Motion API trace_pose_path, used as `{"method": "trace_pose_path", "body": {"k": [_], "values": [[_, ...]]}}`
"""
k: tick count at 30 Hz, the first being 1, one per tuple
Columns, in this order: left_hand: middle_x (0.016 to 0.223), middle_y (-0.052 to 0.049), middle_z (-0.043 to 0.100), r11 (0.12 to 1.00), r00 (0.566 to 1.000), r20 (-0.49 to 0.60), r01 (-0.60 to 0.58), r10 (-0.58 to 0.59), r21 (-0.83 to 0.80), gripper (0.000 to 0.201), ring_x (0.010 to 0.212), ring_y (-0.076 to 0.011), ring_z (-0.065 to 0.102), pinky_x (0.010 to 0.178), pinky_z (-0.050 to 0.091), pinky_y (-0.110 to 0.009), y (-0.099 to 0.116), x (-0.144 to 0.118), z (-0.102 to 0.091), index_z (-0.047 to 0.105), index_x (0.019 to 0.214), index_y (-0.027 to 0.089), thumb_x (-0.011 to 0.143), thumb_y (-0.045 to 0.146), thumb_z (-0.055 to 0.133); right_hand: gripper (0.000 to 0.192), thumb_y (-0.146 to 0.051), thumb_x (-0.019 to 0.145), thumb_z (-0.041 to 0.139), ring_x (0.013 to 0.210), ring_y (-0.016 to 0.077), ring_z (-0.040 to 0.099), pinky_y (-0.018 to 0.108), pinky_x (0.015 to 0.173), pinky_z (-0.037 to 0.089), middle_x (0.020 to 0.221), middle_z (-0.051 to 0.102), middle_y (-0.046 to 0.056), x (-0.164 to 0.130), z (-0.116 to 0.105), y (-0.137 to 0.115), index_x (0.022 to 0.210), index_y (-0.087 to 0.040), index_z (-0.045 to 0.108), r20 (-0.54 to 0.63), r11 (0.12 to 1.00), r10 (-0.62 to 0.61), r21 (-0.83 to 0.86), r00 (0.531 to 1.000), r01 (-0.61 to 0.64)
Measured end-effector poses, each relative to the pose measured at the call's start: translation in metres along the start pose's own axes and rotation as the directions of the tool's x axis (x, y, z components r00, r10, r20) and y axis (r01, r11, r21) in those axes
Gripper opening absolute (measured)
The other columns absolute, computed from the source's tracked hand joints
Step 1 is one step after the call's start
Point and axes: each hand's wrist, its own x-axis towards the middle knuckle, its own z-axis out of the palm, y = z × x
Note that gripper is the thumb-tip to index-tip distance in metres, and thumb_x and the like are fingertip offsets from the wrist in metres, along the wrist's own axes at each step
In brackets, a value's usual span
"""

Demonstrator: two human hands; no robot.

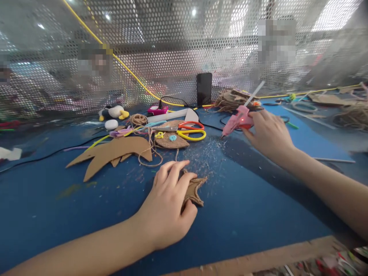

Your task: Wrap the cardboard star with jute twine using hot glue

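My left hand (169, 203) rests on the blue table and grips a small star-shaped piece wrapped in brown twine (194, 189), with thumb and fingers around it. Farther back on the right, my right hand (267, 132) is closed on a pink glue gun (238, 119). The gun's tip points down and left toward the table, and a white glue stick juts out of its back. A red light glows on its body.
Cardboard cut-outs (115, 153), a coil of twine (138, 119), a round woven mat (171, 140), orange and yellow scissors (191, 130), a black phone (204, 89), cables and a plush toy (113, 112) lie behind. A perforated metal screen (172, 46) walls the back. Glue crumbs dot the blue table (86, 207).
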Motion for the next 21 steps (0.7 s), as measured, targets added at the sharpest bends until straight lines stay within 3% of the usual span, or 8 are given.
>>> {"method": "trace_pose_path", "body": {"k": [3, 6, 10, 13, 17, 21], "values": [[0.150, -0.014, 0.043, 0.998, 1.000, 0.009, -0.020, 0.020, -0.053, 0.052, 0.137, -0.0380, 0.031, 0.111, 0.038, -0.065, -0.002, 0.001, -0.003, 0.056, 0.136, 0.018, 0.083, 0.017, 0.054, 0.034, -0.032, 0.100, 0.044, 0.108, 0.0341, 0.056, 0.043, 0.089, 0.036, 0.116, 0.066, 0.021, -0.001, -0.003, 0.003, 0.123, -0.011, 0.057, -0.152, 0.992, -0.071, -0.113, 0.986, 0.054], [0.151, -0.010, 0.043, 0.998, 0.999, 0.006, -0.044, 0.044, -0.055, 0.043, 0.136, -0.0363, 0.031, 0.111, 0.037, -0.064, -0.004, 0.008, -0.008, 0.060, 0.135, 0.024, 0.093, 0.020, 0.051, 0.030, -0.033, 0.100, 0.042, 0.104, 0.0329, 0.055, 0.043, 0.087, 0.035, 0.110, 0.067, 0.020, -0.003, -0.005, 0.000, 0.115, -0.013, 0.057, -0.194, 0.993, -0.069, -0.112, 0.979, 0.047], [0.152, -0.006, 0.044, 0.991, 0.989, -0.066, -0.135, 0.135, 0.008, 0.036, 0.135, -0.0336, 0.032, 0.114, 0.032, -0.061, -0.010, 0.021, -0.011, 0.069, 0.126, 0.030, 0.100, 0.016, 0.047, 0.022, -0.035, 0.094, 0.050, 0.091, 0.0282, 0.057, 0.037, 0.073, 0.035, 0.100, 0.065, 0.017, -0.006, -0.009, -0.012, 0.104, -0.016, 0.054, -0.116, 0.998, -0.035, 0.040, 0.993, 0.039], [0.158, -0.005, 0.038, 0.985, 0.983, -0.060, -0.172, 0.173, 0.020, 0.036, 0.137, -0.0358, 0.030, 0.113, 0.032, -0.064, -0.014, 0.026, -0.008, 0.069, 0.128, 0.033, 0.101, 0.020, 0.050, 0.017, -0.036, 0.092, 0.052, 0.083, 0.0253, 0.056, 0.035, 0.065, 0.032, 0.093, 0.063, 0.013, -0.009, -0.009, -0.021, 0.095, -0.019, 0.051, -0.052, 0.992, -0.021, 0.121, 0.998, 0.028], [0.162, -0.004, 0.033, 0.983, 0.983, 0.003, -0.181, 0.181, 0.017, 0.037, 0.139, -0.0384, 0.028, 0.111, 0.033, -0.067, -0.016, 0.026, -0.003, 0.067, 0.131, 0.038, 0.102, 0.022, 0.049, 0.015, -0.036, 0.090, 0.053, 0.079, 0.0245, 0.056, 0.034, 0.063, 0.031, 0.090, 0.061, 0.010, -0.012, -0.005, -0.025, 0.093, -0.021, 0.050, -0.049, 0.983, -0.040, 0.176, 0.998, 0.048], [0.159, -0.006, 0.037, 0.982, 0.982, -0.018, -0.187, 0.188, 0.010, 0.035, 0.137, -0.0370, 0.029, 0.111, 0.033, -0.065, -0.015, 0.025, -0.003, 0.069, 0.127, 0.035, 0.103, 0.022, 0.049, 0.015, -0.036, 0.090, 0.054, 0.078, 0.0243, 0.056, 0.033, 0.062, 0.032, 0.089, 0.060, 0.009, -0.013, -0.004, -0.024, 0.092, -0.022, 0.051, -0.039, 0.971, -0.033, 0.235, 0.999, 0.041]]}}
